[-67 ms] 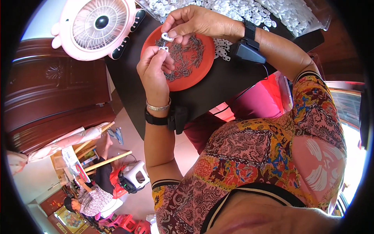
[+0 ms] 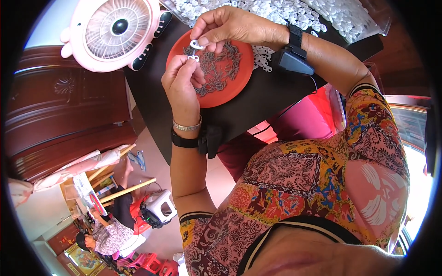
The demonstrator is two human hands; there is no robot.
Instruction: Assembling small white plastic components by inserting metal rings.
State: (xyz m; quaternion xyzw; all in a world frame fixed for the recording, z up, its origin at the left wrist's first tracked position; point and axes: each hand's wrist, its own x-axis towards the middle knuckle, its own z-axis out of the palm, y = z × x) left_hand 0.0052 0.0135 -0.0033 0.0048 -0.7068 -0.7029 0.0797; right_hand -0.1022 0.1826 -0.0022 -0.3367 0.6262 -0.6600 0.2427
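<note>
My left hand (image 2: 182,83) pinches a small white plastic piece (image 2: 194,58) between thumb and fingertips. A short dark grey screw (image 2: 193,52) stands up from that piece. Just above it, my right hand (image 2: 225,28) holds a white ring-shaped plastic piece (image 2: 196,44) in its thumb and fingers, close to the screw's upper end; whether they touch I cannot tell. Both hands are over the left part of a round orange-red tray (image 2: 246,69), where many loose grey screws (image 2: 218,76) lie.
White plastic pieces (image 2: 299,16) lie heaped along the far side of the black table (image 2: 152,101), some in a clear bag (image 2: 350,23). Others (image 2: 262,60) lie beside the tray. A pink fan (image 2: 120,26) stands at the left. Another person (image 2: 110,237) sits at lower left.
The white ring-shaped piece in my right hand has tilted slightly and sunk a little toward the screw. My left hand has hardly moved.
</note>
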